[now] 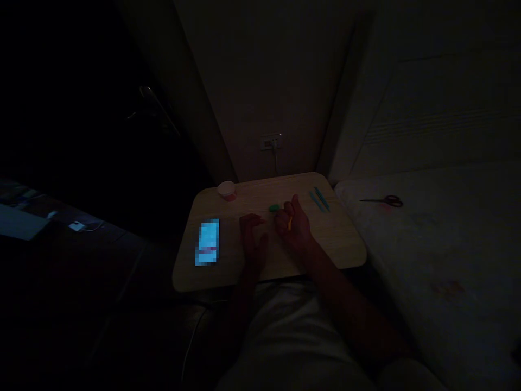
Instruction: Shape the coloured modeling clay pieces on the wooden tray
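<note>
Over pale wooden table [344, 244], go easy on yellow strip [290, 223] clutched in right hand [299, 227], with half-open, seemingly empty left hand [248, 239] alongside.

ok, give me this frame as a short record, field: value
light: very dim
left grip: fingers curved, thumb apart; no held item visible
right grip: curled around small yellow item
nearby: green piece by right grip; contact unclear
table: lit pixelated screen left, pale tub far left, two teal sticks far right
right of table: scissors on pale surface
wall: socket with plug
</note>
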The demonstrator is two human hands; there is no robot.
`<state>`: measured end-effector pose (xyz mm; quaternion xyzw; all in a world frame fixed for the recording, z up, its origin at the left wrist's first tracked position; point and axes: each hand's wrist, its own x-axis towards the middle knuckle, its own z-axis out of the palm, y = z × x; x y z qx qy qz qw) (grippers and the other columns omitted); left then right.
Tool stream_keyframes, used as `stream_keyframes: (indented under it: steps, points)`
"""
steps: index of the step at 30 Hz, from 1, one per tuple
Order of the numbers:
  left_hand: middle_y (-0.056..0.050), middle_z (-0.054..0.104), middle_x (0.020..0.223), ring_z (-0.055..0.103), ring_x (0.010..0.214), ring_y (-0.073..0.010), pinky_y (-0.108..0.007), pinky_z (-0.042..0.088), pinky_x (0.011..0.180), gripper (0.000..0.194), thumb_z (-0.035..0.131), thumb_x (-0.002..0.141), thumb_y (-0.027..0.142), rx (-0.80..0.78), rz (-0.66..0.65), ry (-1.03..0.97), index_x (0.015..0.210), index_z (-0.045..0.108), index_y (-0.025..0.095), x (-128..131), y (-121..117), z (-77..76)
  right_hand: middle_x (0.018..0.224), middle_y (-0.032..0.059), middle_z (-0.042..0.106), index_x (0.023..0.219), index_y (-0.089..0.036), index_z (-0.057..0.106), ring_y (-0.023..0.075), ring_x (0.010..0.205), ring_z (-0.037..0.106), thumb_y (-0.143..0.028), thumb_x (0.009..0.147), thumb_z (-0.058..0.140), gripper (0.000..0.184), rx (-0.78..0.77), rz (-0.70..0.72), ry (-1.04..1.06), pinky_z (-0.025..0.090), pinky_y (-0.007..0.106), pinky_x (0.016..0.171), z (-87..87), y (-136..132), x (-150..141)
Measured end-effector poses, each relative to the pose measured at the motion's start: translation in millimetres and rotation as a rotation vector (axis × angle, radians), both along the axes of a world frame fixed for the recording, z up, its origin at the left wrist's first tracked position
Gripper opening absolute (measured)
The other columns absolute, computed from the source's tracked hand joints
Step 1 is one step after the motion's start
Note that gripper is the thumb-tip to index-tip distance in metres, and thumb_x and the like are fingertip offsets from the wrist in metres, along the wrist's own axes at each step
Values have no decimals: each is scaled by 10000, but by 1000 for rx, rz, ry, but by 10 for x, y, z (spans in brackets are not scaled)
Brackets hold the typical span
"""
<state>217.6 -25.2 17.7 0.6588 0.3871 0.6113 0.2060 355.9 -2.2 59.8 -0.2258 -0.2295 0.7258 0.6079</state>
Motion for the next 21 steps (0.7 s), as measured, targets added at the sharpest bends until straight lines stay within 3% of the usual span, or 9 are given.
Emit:
stream_keyframes:
  steps: [4, 6, 8, 10, 15, 18, 21]
  points:
    - [-85, 563, 1087, 557, 1062, -258, -410, 463, 960, 237, 597, 898, 425, 20, -28, -11, 1004, 612, 213, 20, -1, 1, 464, -86, 275, 585, -244, 310, 88, 371, 249, -778, 866, 558, 653, 35, 12, 0, 256, 200, 328, -19, -1, -9]
    - [-76, 562, 1069, 558, 1038, -247, -400, 465, 942, 208, 601, 899, 400, 38, -38, -19, 990, 609, 213, 28, 0, 7, 501, -62, 385, 623, -247, 409, 112, 419, 374, -754, 883, 555, 588, 67, -25, -9, 360, 218, 366, -67, 25, -4]
    - [-70, 562, 1051, 558, 1017, -239, -392, 467, 925, 193, 600, 900, 391, 45, -40, -16, 976, 606, 214, 33, 1, 16, 617, -7, 557, 725, -243, 535, 161, 572, 552, -709, 919, 524, 505, 106, -64, -54, 513, 277, 491, -142, 55, 5]
    - [-67, 564, 1024, 560, 998, -239, -390, 471, 913, 207, 594, 899, 411, 38, -33, -15, 958, 606, 213, 34, 0, 23, 777, 46, 671, 825, -233, 608, 212, 766, 648, -621, 934, 551, 407, 132, -81, -112, 595, 358, 657, -231, 81, 11]
    - [-65, 568, 1006, 565, 985, -238, -383, 478, 906, 195, 595, 890, 404, -15, -37, -20, 914, 605, 211, 33, -12, 14, 936, 57, 723, 909, -234, 661, 223, 912, 676, -452, 894, 675, 219, 54, -69, -74, 605, 372, 794, -398, 121, -10]
    - [-58, 573, 998, 567, 984, -235, -383, 479, 906, 158, 591, 898, 369, -1, -59, -21, 906, 615, 213, 32, -12, -2, 874, 60, 712, 835, -226, 634, 219, 867, 677, -444, 911, 650, 231, 3, -41, 30, 614, 383, 800, -426, 122, -35]
    - [-53, 576, 975, 570, 961, -231, -383, 486, 889, 173, 583, 910, 381, 11, -52, -9, 882, 615, 213, 34, -4, -6, 808, 41, 696, 791, -207, 621, 187, 802, 674, -292, 862, 689, 130, -70, -12, 159, 621, 340, 787, -414, 93, -48]
